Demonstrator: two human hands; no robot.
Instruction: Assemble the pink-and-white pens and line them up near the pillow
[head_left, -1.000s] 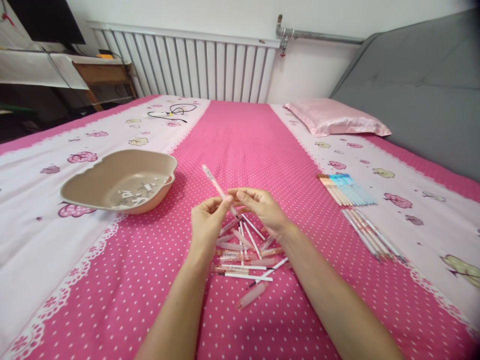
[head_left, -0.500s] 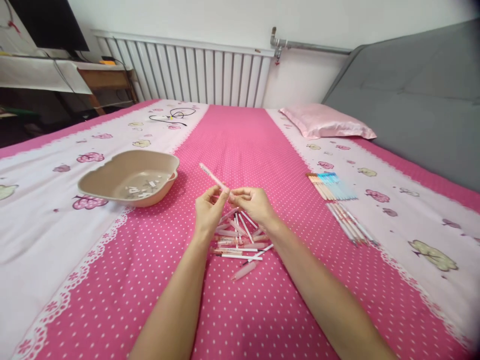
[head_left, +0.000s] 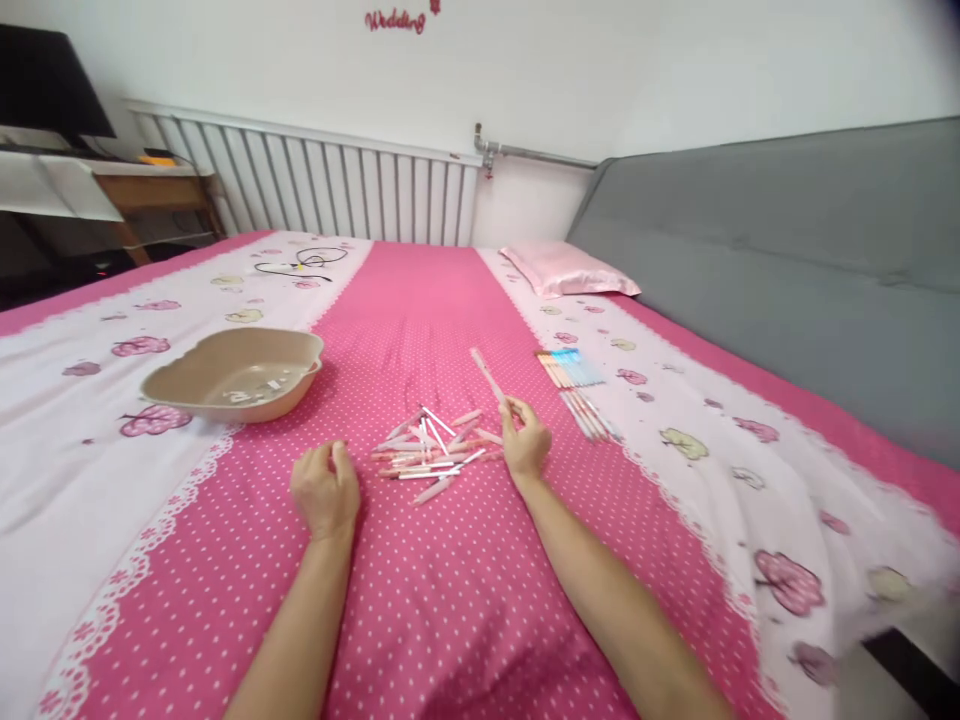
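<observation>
My right hand [head_left: 525, 440] pinches a pale pink pen [head_left: 489, 375] that points up and to the left, just right of a loose pile of pink and white pens [head_left: 435, 452] on the pink dotted bedspread. Resting on the spread left of that pile, my left hand [head_left: 325, 487] has its fingers curled in a loose pinch; whether anything is in it I cannot make out. A neat row of finished pens [head_left: 577, 390], some with blue ends, lies to the right of my right hand.
A beige tray [head_left: 296, 352] holding small white scraps sits at the left. A pink pillow [head_left: 570, 270] lies near the grey headboard [head_left: 750, 240]. A black cable [head_left: 300, 263] rests at the far end by the radiator [head_left: 315, 190]. A desk stands at the far left.
My hands have come apart: the left let go of the pen and dropped to the bedspread, the right carried the pen to the right. The view lifted and swung rightward.
</observation>
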